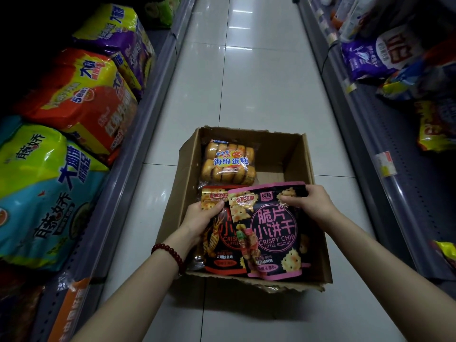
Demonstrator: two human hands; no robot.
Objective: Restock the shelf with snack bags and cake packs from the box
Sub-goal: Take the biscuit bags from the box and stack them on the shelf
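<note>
Shop aisle, box [318, 218] on floor. Left hand [201, 222] pinches the red bag [222, 253], right hand [312, 202] the pink bag [274, 233], top corners, ready to lift.

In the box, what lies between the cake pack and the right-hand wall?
Nothing: in the head view, bare cardboard floor runs from the cake pack to the box wall.

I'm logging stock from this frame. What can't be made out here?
- Red-trimmed snack bag, head view: right half covered by the pink-trimmed snack bag.
- Box floor: near part hidden by both bags, so the count is unknown.
- Price tag on the right shelf: too blurred to read.
</note>
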